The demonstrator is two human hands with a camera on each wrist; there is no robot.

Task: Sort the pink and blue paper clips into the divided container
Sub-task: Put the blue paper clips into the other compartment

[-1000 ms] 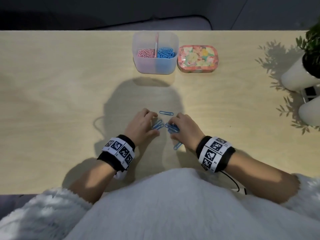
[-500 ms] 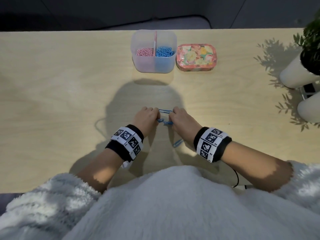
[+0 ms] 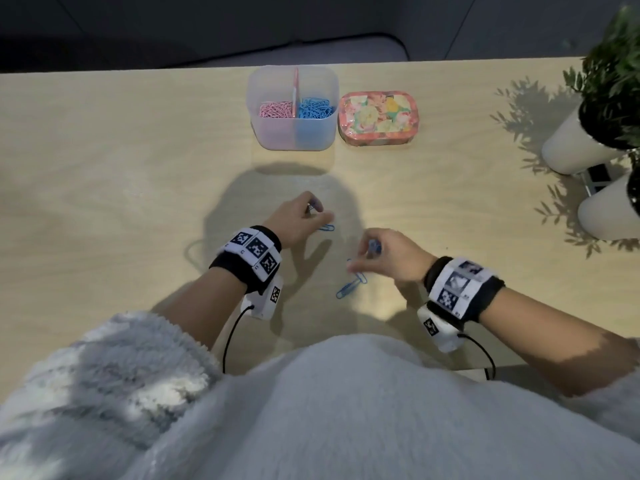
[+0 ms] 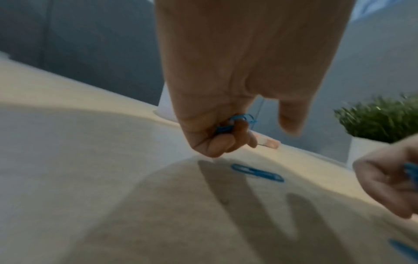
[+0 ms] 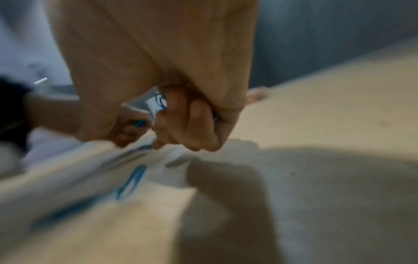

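My left hand [image 3: 313,213] hovers over the table with its fingers curled round a few blue paper clips [image 4: 235,123]. My right hand [image 3: 365,252] grips more blue clips [image 3: 374,245] and is blurred in the right wrist view. One loose blue clip [image 3: 326,227] lies by the left fingertips. Two more loose clips [image 3: 351,285] lie under the right hand. The clear divided container [image 3: 292,133] stands at the back, with pink clips [image 3: 275,109] in its left half and blue clips [image 3: 315,107] in its right half.
A floral tin [image 3: 379,117] sits right beside the container. Two white pots [image 3: 575,143] with green plants stand at the right edge. The table's near edge is against my fleecy white top.
The hands were together over the clip pile and have drawn apart. The left went up and left, the right went right and nearer. Fewer clips lie on the table.
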